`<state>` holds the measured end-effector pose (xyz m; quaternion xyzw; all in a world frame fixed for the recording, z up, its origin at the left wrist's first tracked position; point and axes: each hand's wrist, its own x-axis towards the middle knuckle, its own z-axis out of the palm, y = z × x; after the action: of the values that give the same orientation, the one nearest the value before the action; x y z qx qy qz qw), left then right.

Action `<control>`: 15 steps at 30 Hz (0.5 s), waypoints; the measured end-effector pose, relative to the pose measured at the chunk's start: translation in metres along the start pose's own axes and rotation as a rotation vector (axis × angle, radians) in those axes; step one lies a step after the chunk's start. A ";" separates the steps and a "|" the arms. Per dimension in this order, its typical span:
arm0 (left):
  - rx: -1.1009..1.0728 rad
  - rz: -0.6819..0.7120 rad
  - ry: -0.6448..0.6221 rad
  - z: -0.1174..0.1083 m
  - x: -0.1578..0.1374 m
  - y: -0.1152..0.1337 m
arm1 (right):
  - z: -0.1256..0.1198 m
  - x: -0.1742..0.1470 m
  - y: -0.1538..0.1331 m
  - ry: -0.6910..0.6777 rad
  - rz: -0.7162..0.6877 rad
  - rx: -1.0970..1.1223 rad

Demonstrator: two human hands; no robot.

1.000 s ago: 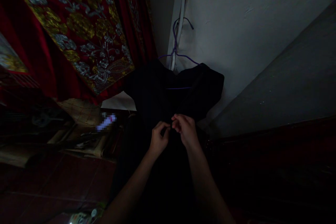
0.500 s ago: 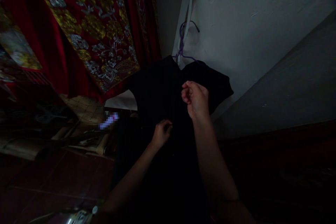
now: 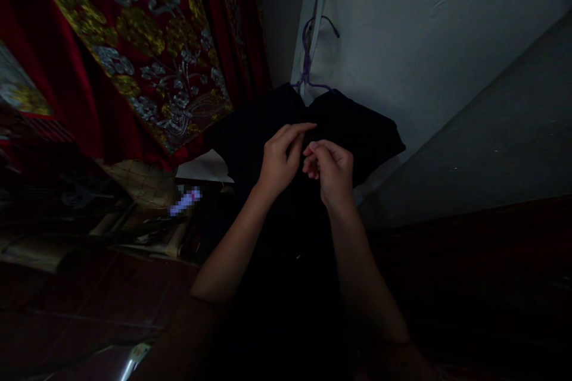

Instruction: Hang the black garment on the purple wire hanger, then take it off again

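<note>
A black short-sleeved garment (image 3: 263, 113) hangs on a purple hanger (image 3: 307, 59) in front of me. Over its upper chest, just below the neckline, my left hand (image 3: 281, 158) has its fingers stretched toward the right, thumb apart from them. Close beside it is my right hand (image 3: 331, 169), thumb and index finger pressed together and the other fingers curled. Anything in that pinch is too small and dark to make out. I cannot tell whether either hand touches the cloth. A tiny pale speck shows lower on the garment.
Red cloth (image 3: 147, 59) with gold and silver embroidery hangs at the left. A pale wall (image 3: 429, 30) stands behind, with a whitish strap (image 3: 316, 6) by the hanger hook. Bamboo-like pieces (image 3: 40, 253) lie on the red tiled floor (image 3: 89, 292). The lower right is very dark.
My left hand has risen from the middle of the garment to beside my right hand, and its fingers have straightened. My right hand stays pinched near the chest. The view has shifted slightly.
</note>
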<state>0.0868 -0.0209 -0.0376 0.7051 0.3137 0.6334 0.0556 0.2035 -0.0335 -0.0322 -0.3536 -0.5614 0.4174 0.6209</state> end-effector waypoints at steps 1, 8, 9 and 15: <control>0.007 0.016 -0.025 -0.001 0.002 0.001 | -0.002 0.000 -0.002 0.006 -0.019 0.000; 0.092 0.081 0.067 -0.003 -0.001 0.004 | -0.007 0.003 -0.008 -0.008 -0.115 -0.116; 0.112 0.086 0.078 -0.004 -0.001 0.004 | -0.006 0.004 -0.005 -0.004 -0.125 -0.138; 0.266 0.094 0.129 -0.007 -0.001 0.003 | 0.004 0.005 0.011 0.046 -0.111 -0.167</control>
<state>0.0814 -0.0258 -0.0360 0.6780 0.3644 0.6323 -0.0882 0.1986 -0.0246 -0.0393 -0.3817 -0.5987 0.3259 0.6242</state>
